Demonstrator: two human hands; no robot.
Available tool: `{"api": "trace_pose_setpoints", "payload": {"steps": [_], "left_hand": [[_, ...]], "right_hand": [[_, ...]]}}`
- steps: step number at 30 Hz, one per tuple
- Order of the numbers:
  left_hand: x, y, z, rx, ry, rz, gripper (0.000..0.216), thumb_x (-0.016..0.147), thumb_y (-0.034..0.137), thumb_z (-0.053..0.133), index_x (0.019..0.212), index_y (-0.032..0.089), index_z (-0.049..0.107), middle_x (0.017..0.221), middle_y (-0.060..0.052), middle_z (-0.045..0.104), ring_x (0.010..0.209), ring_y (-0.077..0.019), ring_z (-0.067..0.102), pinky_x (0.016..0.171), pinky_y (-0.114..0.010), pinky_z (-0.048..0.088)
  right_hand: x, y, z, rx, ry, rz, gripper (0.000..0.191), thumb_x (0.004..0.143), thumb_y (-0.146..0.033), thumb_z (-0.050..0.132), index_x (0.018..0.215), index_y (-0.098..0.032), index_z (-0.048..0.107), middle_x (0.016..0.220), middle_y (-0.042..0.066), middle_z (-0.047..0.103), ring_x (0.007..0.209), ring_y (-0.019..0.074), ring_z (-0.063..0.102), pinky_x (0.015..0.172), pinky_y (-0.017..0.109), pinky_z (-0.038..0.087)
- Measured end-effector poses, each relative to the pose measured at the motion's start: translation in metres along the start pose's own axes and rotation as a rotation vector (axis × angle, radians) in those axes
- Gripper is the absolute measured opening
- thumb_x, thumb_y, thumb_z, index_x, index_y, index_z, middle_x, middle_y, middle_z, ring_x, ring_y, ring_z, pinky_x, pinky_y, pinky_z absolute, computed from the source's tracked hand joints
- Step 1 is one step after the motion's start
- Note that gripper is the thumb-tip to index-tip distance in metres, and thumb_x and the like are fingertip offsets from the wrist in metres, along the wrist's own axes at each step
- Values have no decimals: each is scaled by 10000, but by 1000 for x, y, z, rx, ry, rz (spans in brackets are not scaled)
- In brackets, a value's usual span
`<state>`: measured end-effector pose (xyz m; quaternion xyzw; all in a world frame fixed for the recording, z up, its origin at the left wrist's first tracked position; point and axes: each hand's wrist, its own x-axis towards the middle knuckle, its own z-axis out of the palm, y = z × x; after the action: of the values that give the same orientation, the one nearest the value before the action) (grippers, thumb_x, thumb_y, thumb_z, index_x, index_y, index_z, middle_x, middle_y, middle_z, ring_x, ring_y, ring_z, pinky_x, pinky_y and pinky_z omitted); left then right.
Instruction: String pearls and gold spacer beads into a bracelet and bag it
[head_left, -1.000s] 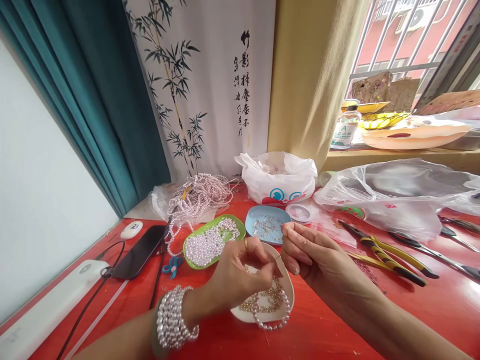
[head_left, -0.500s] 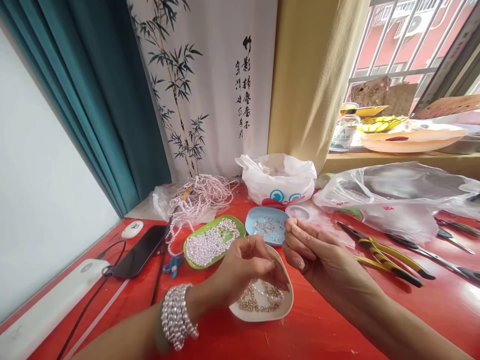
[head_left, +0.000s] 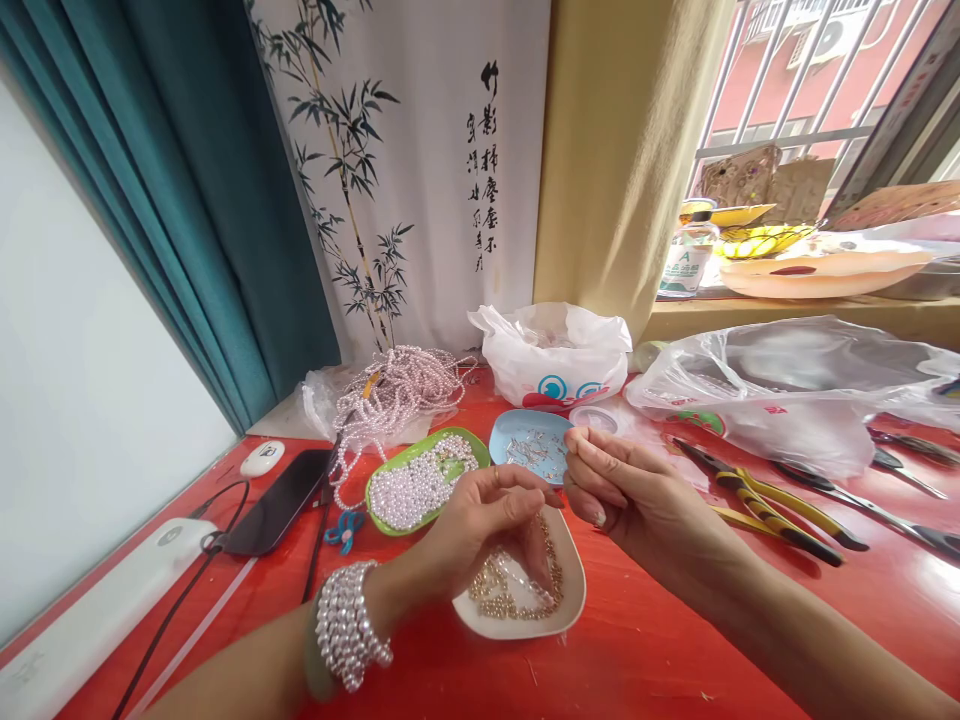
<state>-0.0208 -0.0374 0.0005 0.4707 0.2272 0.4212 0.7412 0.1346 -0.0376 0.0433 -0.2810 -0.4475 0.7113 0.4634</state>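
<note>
teal curtain (head_left: pixel 180 200), black phone (head_left: pixel 277 505), clear bottle (head_left: pixel 688 258) by window (head_left: pixel 795 90)

A wide bracelet (head_left: pixel 349 625) of shiny, pale beads is worn on the left wrist (head_left: pixel 386 600). Just beside the bracelet, farther up the arm, a smooth green band (head_left: pixel 318 660) is worn.
</note>
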Motion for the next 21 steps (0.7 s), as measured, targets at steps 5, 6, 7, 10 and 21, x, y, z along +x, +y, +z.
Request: {"api": "trace_pose_setpoints", "payload": {"steps": [5,6,7,10,21], "left_hand": [[-2,1,1,-5,-20,12,143,729,258,620,710,130,558,479,-19,638,391,-127,590,379,-192,473],[-3,1,2,-9,-21,24,127,731,239,613,702,131,551,508,-24,649,410,-128,600,395,-197,483],[-3,1,2,-11,-20,36,115,732,222,605,695,134,541,540,-28,661,427,-131,608,409,-207,492],[-3,-1,3,0,-10,64,99,735,185,570,677,140,504,595,-34,675,448,-135,619,432,-224,504],[-4,-3,8,-46,34,30,52,599,126,498,589,145,452,515,-41,659,435,-157,617,441,-254,503]], "right_hand": [[-1,-2,2,80,-3,19,284,769,-257,620,575,-162,435,498,-76,316,446,44,371,443,155,301],[-1,-2,2,96,-3,20,283,761,-250,628,572,-159,438,499,-76,319,445,40,371,445,150,304],[-1,-1,2,114,-2,22,282,754,-242,636,570,-156,440,498,-76,323,445,38,371,446,145,308],[0,2,1,165,21,38,264,726,-218,658,574,-153,452,491,-78,326,445,34,373,443,133,310],[-7,5,10,-66,73,-41,277,771,-332,601,612,-179,432,513,-74,272,462,65,288,445,200,238]]}}
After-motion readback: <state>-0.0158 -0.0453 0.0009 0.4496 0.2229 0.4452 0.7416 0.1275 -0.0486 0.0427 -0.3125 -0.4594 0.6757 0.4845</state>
